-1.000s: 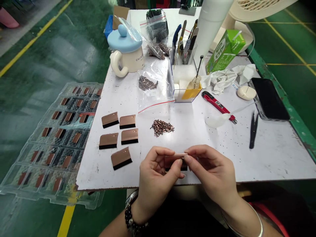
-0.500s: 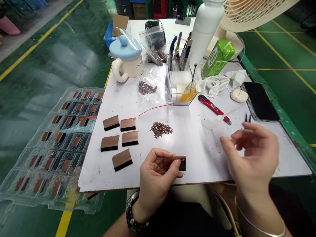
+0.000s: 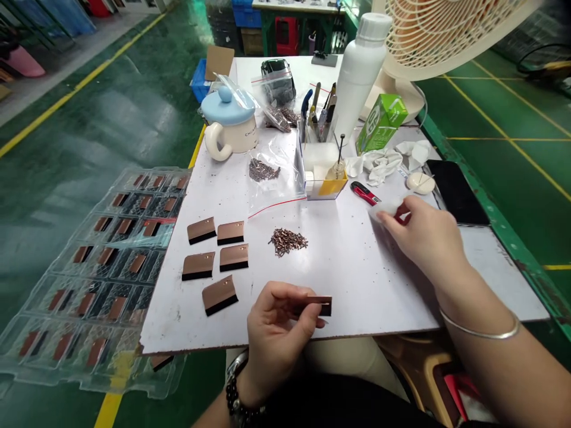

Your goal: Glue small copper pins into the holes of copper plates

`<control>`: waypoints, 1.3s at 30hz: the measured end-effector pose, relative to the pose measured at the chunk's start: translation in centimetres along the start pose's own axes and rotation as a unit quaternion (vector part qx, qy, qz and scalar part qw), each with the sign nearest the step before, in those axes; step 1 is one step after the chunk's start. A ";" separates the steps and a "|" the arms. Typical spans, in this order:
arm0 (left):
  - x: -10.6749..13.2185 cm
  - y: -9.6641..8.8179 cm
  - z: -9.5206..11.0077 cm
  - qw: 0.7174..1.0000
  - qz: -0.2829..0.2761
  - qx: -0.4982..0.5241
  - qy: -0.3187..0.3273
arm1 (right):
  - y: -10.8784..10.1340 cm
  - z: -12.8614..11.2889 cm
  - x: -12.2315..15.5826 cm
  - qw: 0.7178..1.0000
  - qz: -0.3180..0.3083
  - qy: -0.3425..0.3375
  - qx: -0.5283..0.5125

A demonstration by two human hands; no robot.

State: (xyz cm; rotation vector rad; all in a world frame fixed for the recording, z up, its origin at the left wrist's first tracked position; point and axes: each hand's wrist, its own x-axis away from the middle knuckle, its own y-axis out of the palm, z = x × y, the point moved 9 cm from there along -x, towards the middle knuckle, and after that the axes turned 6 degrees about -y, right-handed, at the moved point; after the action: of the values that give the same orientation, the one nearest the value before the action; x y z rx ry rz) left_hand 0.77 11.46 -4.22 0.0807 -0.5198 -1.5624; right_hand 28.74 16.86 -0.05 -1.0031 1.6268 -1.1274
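Now left hand (image 3: 276,333) pinches copper-and-black plate (image 3: 319,305), long axis crosswise, black edge nearest; right hand (image 3: 422,235) loosely open beside red cutter (image 3: 363,192).

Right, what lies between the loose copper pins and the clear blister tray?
In the head view, five copper-faced, black-edged pieces lie there on the white board.

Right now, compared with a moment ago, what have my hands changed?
Your right hand let go of the copper-and-black rectangular piece and moved right to the translucent white plastic scoop beside the red utility knife. Your left hand still holds it; the five similar pieces on the white board stayed put.
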 end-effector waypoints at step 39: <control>5.1 -1.2 9.4 0.839 -0.035 -0.337 0.427 | -6.1 -11.1 3.7 0.884 0.119 -0.272 -0.360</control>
State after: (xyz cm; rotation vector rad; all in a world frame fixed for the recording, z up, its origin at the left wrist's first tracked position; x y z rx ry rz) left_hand -4.12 9.10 5.03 0.2415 0.7508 -1.5171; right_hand 17.93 14.50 7.07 -1.3746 1.6373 -0.0073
